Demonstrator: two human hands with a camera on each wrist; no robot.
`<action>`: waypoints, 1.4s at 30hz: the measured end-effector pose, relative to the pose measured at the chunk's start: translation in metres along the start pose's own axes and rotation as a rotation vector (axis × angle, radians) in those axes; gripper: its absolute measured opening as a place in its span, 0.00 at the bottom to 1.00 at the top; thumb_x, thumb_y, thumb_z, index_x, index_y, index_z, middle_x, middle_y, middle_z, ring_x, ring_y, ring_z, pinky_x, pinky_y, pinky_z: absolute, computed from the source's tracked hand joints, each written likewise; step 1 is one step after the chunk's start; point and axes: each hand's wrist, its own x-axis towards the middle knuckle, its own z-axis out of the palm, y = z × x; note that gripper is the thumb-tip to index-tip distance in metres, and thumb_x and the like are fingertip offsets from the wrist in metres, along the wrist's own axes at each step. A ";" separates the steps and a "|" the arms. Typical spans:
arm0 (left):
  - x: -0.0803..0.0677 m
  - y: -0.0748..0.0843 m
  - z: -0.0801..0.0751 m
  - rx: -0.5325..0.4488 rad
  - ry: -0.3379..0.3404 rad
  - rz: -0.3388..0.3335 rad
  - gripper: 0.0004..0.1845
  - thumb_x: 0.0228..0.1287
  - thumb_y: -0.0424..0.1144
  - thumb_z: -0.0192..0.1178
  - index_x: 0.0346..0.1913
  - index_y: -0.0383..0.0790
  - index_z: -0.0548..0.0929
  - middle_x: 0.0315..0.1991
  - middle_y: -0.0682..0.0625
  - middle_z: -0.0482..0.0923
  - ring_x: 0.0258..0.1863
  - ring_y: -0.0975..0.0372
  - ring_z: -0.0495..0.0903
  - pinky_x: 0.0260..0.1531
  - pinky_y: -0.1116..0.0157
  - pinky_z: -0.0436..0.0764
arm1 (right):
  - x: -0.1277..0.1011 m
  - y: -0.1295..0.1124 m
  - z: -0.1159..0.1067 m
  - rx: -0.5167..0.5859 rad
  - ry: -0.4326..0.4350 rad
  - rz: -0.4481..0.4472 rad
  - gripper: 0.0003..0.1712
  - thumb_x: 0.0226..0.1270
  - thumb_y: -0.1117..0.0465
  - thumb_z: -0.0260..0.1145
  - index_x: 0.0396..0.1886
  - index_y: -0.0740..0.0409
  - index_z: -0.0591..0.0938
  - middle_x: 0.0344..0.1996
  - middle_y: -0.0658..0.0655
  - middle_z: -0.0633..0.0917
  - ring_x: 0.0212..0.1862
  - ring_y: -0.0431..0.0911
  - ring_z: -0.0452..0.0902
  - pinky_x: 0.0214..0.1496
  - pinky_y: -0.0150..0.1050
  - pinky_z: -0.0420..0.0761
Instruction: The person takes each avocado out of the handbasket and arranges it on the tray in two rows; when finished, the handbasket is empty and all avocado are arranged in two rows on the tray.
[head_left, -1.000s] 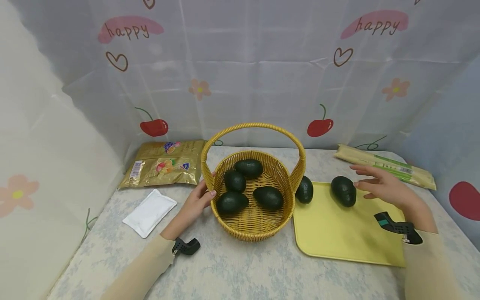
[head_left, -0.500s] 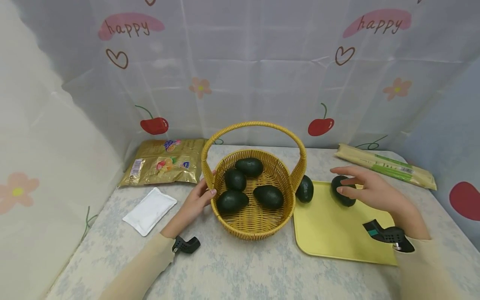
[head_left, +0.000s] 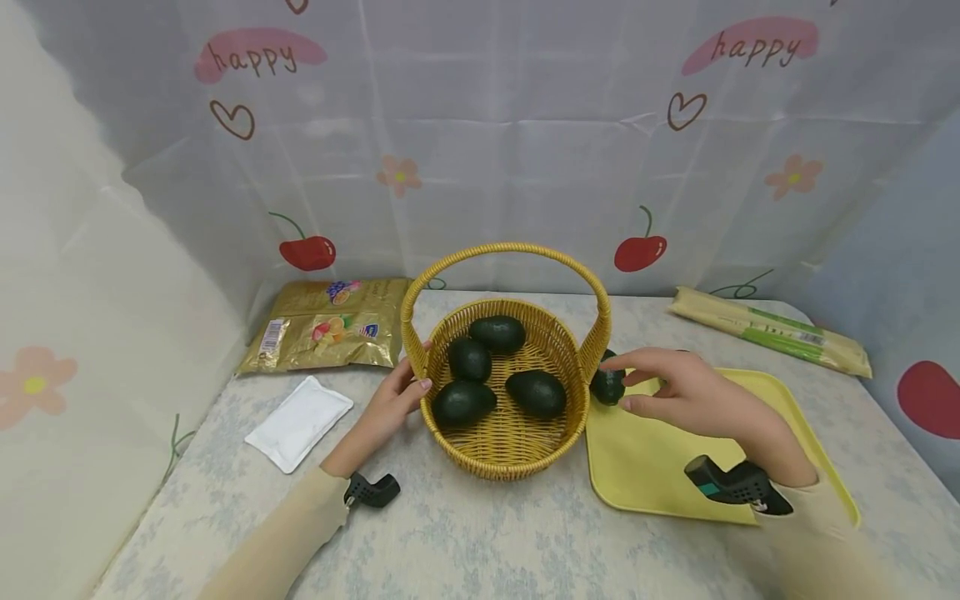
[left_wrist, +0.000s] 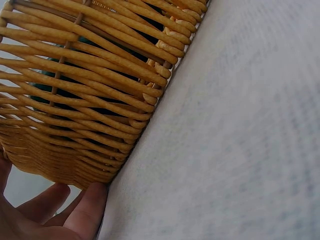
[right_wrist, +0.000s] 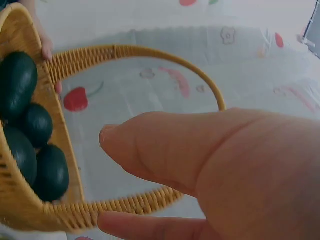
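Observation:
A yellow wicker basket (head_left: 510, 446) with a tall handle stands mid-table, several dark green avocados (head_left: 536, 395) in it. My left hand (head_left: 392, 402) holds its left side by the foot of the handle; the left wrist view has the fingers (left_wrist: 86, 212) against the woven wall, low near the cloth. My right hand (head_left: 693, 400) reaches over the yellow tray (head_left: 660, 483). Its spread thumb and index finger are right at a loose avocado (head_left: 606, 389) beside the basket's right side. Another avocado on the tray is mostly hidden behind this hand.
A gold fruit-printed bag (head_left: 330, 333) lies at the back left, with a small white packet (head_left: 298, 423) in front of it. At the back right lies a long cream-and-green package (head_left: 772, 329). A printed curtain (head_left: 510, 167) hangs behind the table.
My right hand has moved left across the tray, passing over one avocado to the one beside the basket. My left hand and the basket have stayed put.

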 end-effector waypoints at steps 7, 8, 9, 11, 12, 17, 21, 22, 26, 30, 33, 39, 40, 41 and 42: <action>-0.001 0.001 -0.001 0.012 0.006 -0.015 0.34 0.78 0.34 0.49 0.82 0.42 0.53 0.79 0.32 0.54 0.73 0.38 0.64 0.55 0.63 0.83 | 0.030 -0.011 0.016 0.030 -0.106 -0.024 0.24 0.72 0.59 0.67 0.66 0.53 0.79 0.59 0.58 0.83 0.53 0.51 0.83 0.45 0.35 0.86; -0.001 0.002 -0.001 0.010 0.008 -0.019 0.34 0.78 0.34 0.49 0.82 0.42 0.53 0.79 0.32 0.55 0.73 0.38 0.65 0.55 0.62 0.83 | 0.035 -0.012 0.019 0.025 -0.118 -0.030 0.24 0.73 0.58 0.67 0.66 0.53 0.79 0.59 0.57 0.83 0.52 0.49 0.83 0.45 0.34 0.86; -0.001 0.002 -0.001 0.012 0.010 -0.021 0.34 0.78 0.34 0.49 0.82 0.42 0.53 0.79 0.32 0.55 0.72 0.38 0.65 0.55 0.62 0.83 | 0.039 -0.012 0.021 0.029 -0.129 -0.035 0.24 0.73 0.58 0.67 0.67 0.54 0.79 0.58 0.57 0.84 0.51 0.47 0.84 0.45 0.34 0.85; -0.001 0.002 0.000 0.021 0.013 -0.021 0.34 0.78 0.34 0.49 0.82 0.41 0.53 0.79 0.31 0.56 0.72 0.38 0.67 0.56 0.62 0.83 | 0.047 -0.014 0.026 0.028 -0.142 -0.046 0.25 0.72 0.58 0.67 0.67 0.55 0.79 0.57 0.57 0.84 0.49 0.44 0.83 0.45 0.34 0.85; -0.001 0.002 0.000 0.020 0.014 -0.022 0.34 0.78 0.34 0.49 0.82 0.41 0.53 0.78 0.31 0.56 0.71 0.39 0.67 0.56 0.63 0.83 | 0.051 -0.015 0.028 0.027 -0.147 -0.053 0.25 0.72 0.59 0.67 0.67 0.56 0.79 0.56 0.57 0.85 0.47 0.44 0.83 0.44 0.34 0.84; -0.001 0.001 0.001 0.020 0.009 -0.014 0.34 0.78 0.34 0.49 0.82 0.40 0.53 0.78 0.31 0.57 0.71 0.37 0.68 0.55 0.66 0.83 | 0.068 -0.016 0.039 -0.011 -0.145 -0.083 0.25 0.70 0.60 0.68 0.66 0.55 0.80 0.57 0.57 0.84 0.42 0.45 0.78 0.43 0.34 0.81; -0.001 0.001 0.001 0.019 0.013 -0.009 0.34 0.78 0.35 0.49 0.82 0.42 0.53 0.78 0.32 0.57 0.71 0.37 0.67 0.55 0.66 0.83 | 0.081 -0.015 0.048 -0.063 -0.152 -0.089 0.25 0.70 0.60 0.68 0.65 0.55 0.80 0.60 0.57 0.83 0.49 0.52 0.78 0.48 0.40 0.81; -0.001 0.002 0.000 0.021 0.015 -0.009 0.34 0.78 0.35 0.49 0.82 0.41 0.53 0.78 0.32 0.57 0.71 0.37 0.67 0.55 0.65 0.83 | 0.084 -0.015 0.051 -0.075 -0.157 -0.089 0.25 0.70 0.61 0.68 0.66 0.56 0.80 0.61 0.58 0.83 0.53 0.53 0.78 0.51 0.44 0.82; -0.001 0.001 0.000 0.024 0.017 -0.013 0.34 0.78 0.35 0.49 0.82 0.40 0.53 0.78 0.31 0.58 0.70 0.39 0.69 0.55 0.64 0.83 | 0.094 -0.013 0.061 -0.120 -0.201 -0.069 0.25 0.71 0.61 0.66 0.67 0.58 0.79 0.64 0.60 0.81 0.66 0.59 0.74 0.64 0.55 0.79; -0.001 0.000 0.000 0.011 0.012 -0.011 0.34 0.78 0.33 0.49 0.82 0.40 0.53 0.77 0.30 0.58 0.70 0.39 0.68 0.53 0.65 0.83 | 0.099 -0.010 0.070 -0.134 -0.238 -0.028 0.26 0.72 0.61 0.66 0.68 0.58 0.78 0.66 0.63 0.78 0.69 0.61 0.71 0.66 0.57 0.77; -0.001 -0.001 0.001 0.004 0.006 -0.005 0.34 0.78 0.33 0.48 0.82 0.39 0.52 0.78 0.29 0.56 0.71 0.38 0.67 0.53 0.66 0.83 | 0.100 -0.008 0.075 -0.140 -0.254 -0.003 0.26 0.73 0.61 0.65 0.69 0.57 0.77 0.68 0.64 0.77 0.70 0.62 0.70 0.67 0.57 0.76; -0.001 0.001 0.001 0.006 0.002 -0.008 0.34 0.79 0.33 0.49 0.82 0.40 0.52 0.78 0.31 0.55 0.72 0.39 0.66 0.55 0.63 0.83 | 0.101 -0.005 0.082 -0.171 -0.264 -0.012 0.24 0.74 0.66 0.61 0.68 0.57 0.78 0.67 0.62 0.79 0.69 0.61 0.72 0.68 0.57 0.76; -0.001 0.001 0.001 0.006 0.001 -0.009 0.34 0.79 0.34 0.49 0.82 0.40 0.52 0.79 0.31 0.56 0.72 0.39 0.65 0.55 0.63 0.83 | 0.101 -0.005 0.082 -0.173 -0.265 -0.014 0.24 0.74 0.66 0.61 0.68 0.57 0.78 0.66 0.62 0.79 0.69 0.61 0.72 0.68 0.57 0.76; -0.001 0.001 0.000 0.002 -0.001 -0.008 0.34 0.79 0.34 0.49 0.82 0.40 0.52 0.79 0.31 0.55 0.73 0.38 0.65 0.55 0.63 0.83 | 0.101 -0.005 0.083 -0.172 -0.267 -0.013 0.24 0.73 0.66 0.61 0.68 0.57 0.78 0.67 0.62 0.79 0.69 0.61 0.72 0.68 0.57 0.76; -0.001 0.001 0.000 0.002 -0.001 -0.008 0.34 0.79 0.34 0.49 0.82 0.41 0.52 0.79 0.31 0.55 0.73 0.38 0.65 0.55 0.63 0.83 | 0.102 -0.006 0.083 -0.173 -0.270 -0.013 0.24 0.73 0.66 0.62 0.68 0.57 0.78 0.67 0.62 0.78 0.70 0.61 0.71 0.67 0.57 0.76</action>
